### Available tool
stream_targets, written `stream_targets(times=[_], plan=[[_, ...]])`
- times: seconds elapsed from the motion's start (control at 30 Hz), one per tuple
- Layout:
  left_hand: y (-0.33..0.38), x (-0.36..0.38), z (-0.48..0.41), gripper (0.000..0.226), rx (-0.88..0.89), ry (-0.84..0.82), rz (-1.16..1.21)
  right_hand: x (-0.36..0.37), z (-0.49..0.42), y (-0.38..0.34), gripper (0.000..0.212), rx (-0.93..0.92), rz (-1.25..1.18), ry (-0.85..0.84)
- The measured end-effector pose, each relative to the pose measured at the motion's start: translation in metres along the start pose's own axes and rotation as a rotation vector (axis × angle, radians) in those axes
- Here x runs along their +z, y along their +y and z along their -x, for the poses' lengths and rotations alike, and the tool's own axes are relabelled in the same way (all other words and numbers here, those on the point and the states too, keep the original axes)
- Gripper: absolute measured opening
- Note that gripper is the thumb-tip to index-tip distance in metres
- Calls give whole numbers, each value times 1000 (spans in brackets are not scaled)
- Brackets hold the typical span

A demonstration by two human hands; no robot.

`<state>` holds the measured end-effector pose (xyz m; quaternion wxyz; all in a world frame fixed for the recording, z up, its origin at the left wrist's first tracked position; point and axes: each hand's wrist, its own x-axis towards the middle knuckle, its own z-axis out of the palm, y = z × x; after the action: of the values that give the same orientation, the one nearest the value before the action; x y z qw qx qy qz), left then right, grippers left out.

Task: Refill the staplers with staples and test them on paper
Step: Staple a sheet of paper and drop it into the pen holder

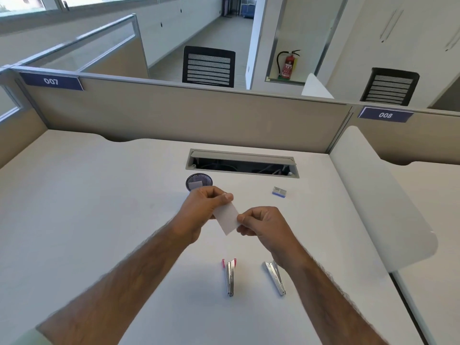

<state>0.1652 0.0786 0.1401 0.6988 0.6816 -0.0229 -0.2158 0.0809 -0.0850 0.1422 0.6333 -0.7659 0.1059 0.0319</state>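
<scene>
Both hands hold a small white slip of paper (227,218) above the middle of the desk. My left hand (202,210) pinches its upper left end and my right hand (263,224) pinches its lower right edge. Two staplers lie opened out on the desk nearer to me: one with pink ends (229,277) below the paper, and a silver one (275,277) to its right, partly under my right forearm. A small blue box of staples (279,191) sits to the right, beyond my right hand.
A round black mesh cup (199,181) with a paper slip inside stands just behind my left hand. An open cable tray (242,162) is cut into the white desk (87,207) at the back. Beige partitions (174,115) close the back and left; a white divider (380,195) bounds the right.
</scene>
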Motion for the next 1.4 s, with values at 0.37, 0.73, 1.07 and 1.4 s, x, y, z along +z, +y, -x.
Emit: stream_targets(times=[0.37, 0.73, 1.07, 1.4], plan=[[-3, -1, 5, 14, -37, -34, 49, 3, 1, -9, 13, -74, 158, 105], [-27, -2, 21, 32, -111, -1, 159, 9, 2, 6, 22, 95, -194, 227], [-31, -8, 13, 13, 11, 257, 119, 28, 7, 56, 15, 227, 113, 226], [-33, -1, 14, 16, -16, 178, 103, 89, 14, 140, 60, 348, 912, 109]])
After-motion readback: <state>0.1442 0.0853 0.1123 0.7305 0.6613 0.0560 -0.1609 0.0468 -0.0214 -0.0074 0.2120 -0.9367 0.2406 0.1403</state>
